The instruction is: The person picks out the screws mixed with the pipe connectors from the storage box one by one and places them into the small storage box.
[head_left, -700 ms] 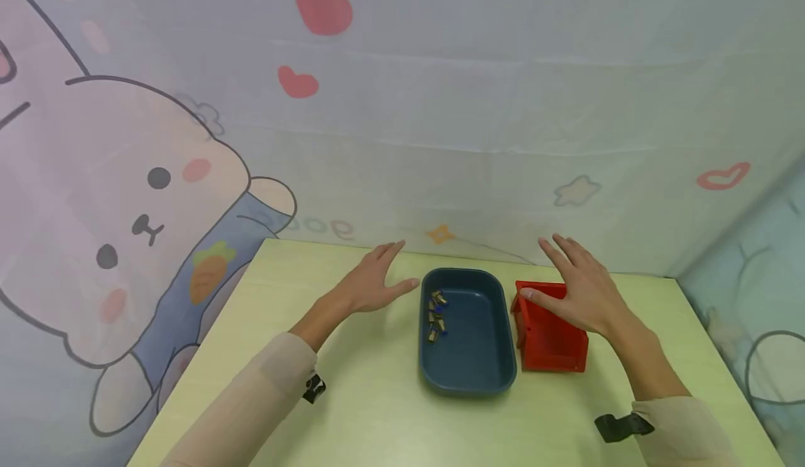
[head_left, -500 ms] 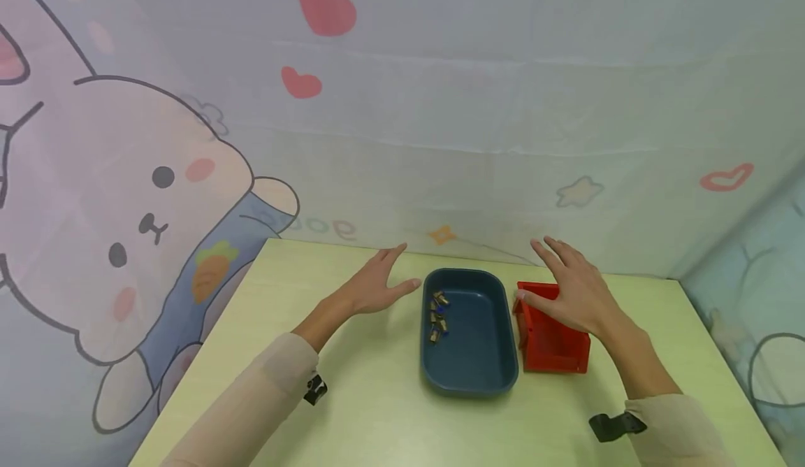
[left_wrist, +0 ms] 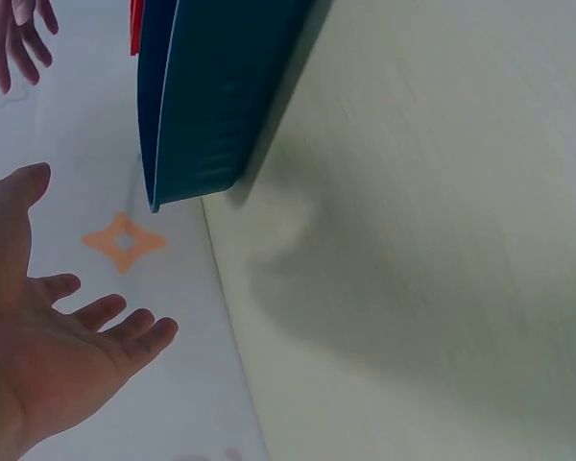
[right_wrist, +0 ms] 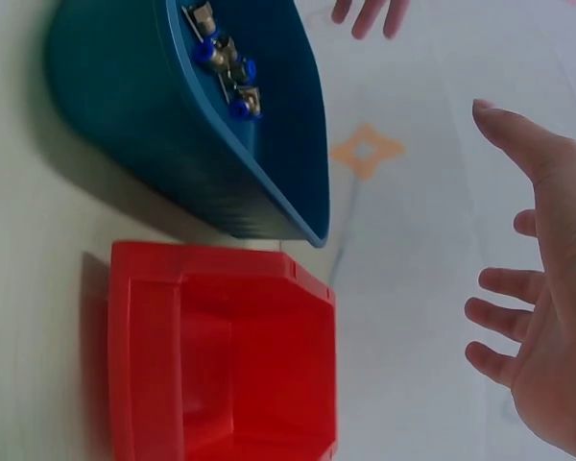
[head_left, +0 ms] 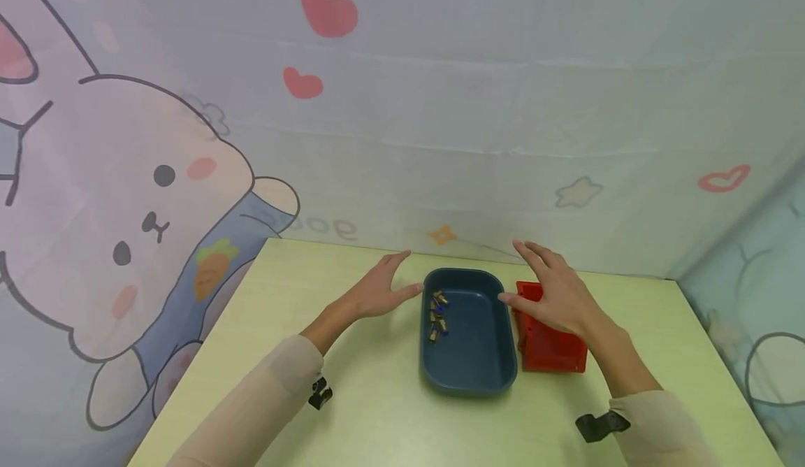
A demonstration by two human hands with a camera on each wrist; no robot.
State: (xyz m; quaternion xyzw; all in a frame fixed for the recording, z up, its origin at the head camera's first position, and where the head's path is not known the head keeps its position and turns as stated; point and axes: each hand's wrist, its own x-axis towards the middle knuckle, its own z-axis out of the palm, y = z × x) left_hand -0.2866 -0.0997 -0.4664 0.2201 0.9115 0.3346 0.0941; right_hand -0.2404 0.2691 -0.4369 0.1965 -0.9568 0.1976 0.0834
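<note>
A blue oblong tub stands on the table, with several small brass fittings with blue ends lying along its left side. Just right of the tub is a red plastic bin, its inside bare in the right wrist view. My left hand hovers at the tub's left rim, fingers spread, thumb tip close to the edge. Above the red bin is my right hand, its fingers apart and its thumb reaching over the tub's right rim. Neither hand holds anything.
The pale yellow table ends at a cloth backdrop printed with a rabbit and hearts. Another cloth hangs along the right side. Black straps sit on both wrists.
My right hand has moved left, from over the red bin toward the tub's right rim. My left hand has shifted slightly right. The tub, bin and fittings stay in place.
</note>
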